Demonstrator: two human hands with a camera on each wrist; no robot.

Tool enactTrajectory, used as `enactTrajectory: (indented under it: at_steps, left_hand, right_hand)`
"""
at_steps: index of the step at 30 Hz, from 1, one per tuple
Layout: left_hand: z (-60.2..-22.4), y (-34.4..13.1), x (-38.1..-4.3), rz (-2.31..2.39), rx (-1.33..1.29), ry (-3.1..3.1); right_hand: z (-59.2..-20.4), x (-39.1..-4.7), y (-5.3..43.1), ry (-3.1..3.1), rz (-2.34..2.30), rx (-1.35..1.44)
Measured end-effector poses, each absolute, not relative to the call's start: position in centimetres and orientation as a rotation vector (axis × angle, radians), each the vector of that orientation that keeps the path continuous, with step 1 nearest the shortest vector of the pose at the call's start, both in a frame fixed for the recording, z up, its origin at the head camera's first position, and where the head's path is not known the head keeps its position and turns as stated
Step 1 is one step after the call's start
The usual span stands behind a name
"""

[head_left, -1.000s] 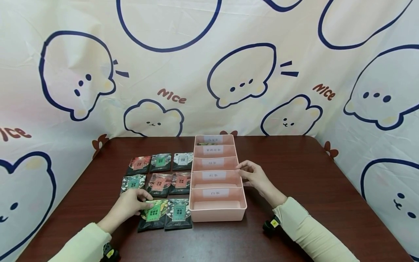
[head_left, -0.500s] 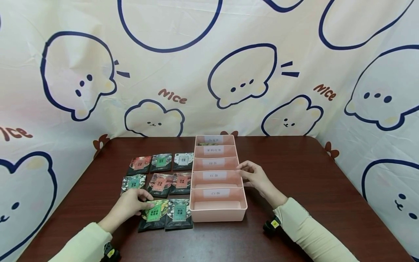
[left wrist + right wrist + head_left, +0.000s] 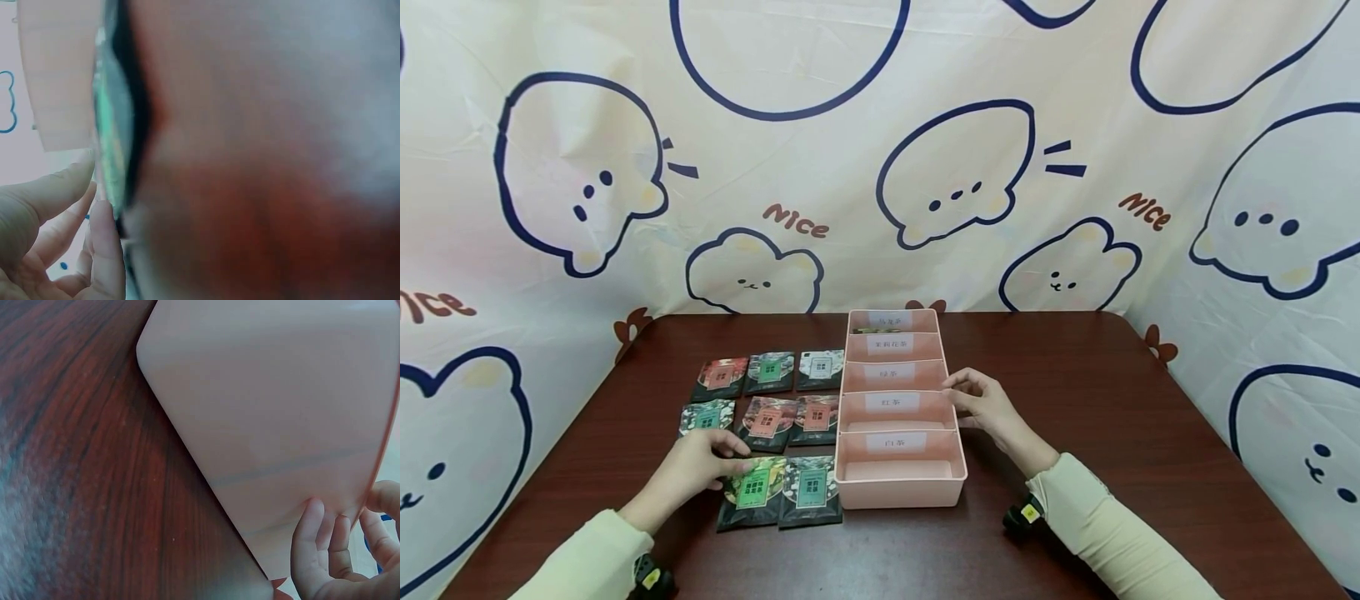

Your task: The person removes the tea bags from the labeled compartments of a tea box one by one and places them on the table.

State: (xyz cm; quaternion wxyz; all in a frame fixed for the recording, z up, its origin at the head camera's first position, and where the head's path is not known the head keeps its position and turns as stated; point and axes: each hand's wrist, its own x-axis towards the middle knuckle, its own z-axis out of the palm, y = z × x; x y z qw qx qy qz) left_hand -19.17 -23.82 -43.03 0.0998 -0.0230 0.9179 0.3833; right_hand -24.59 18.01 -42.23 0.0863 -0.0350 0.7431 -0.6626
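Note:
My left hand (image 3: 698, 458) is at the upper left corner of a bright green tea sachet (image 3: 754, 492), the thumb on its face and a bent finger at its edge. The sachet lies flat in the front row; the left wrist view shows it edge-on beside the fingertips. A pink divided box (image 3: 898, 493) with paper labels stands right of the sachets. On its right side my right hand (image 3: 992, 412) holds the rim. In the right wrist view that hand (image 3: 340, 550) presses the outer wall with one fingertip while another finger bends at the rim.
Several more tea sachets lie in rows left of the box, among them a red one (image 3: 765, 422), a white one (image 3: 820, 368) and a teal one (image 3: 811, 492) touching or nearly touching the box. A sachet edge (image 3: 877, 331) shows in the rearmost compartment. Printed cloth (image 3: 850, 183) hangs behind the table.
My left hand has shifted very slightly at the green sachet's corner. The right hand, box and sachets stay where they were.

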Motion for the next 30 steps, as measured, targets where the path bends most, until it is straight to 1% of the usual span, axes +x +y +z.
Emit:
enactTrajectory:
  at_steps: [7,16,24,30]
  left_hand:
    - [-40.5,-23.6,-19.9,1.21,-0.044,2.735]
    - [-35.3,-22.3,-22.1,1.36,0.081,2.781]
    - [-31.3,-19.3,-25.3,1.48,0.224,2.753]
    - [-30.4,-16.5,-28.6,1.582,0.291,2.622]
  right_hand:
    - [-42.1,-24.6,18.1,2.221,-1.975,-0.098]
    - [-42.3,-24.9,18.1,2.203,-1.982,-0.095]
    - [-42.4,-24.9,18.1,2.205,-1.972,-0.107]
    - [-42.7,-24.9,18.1,2.17,-2.001,-0.121]
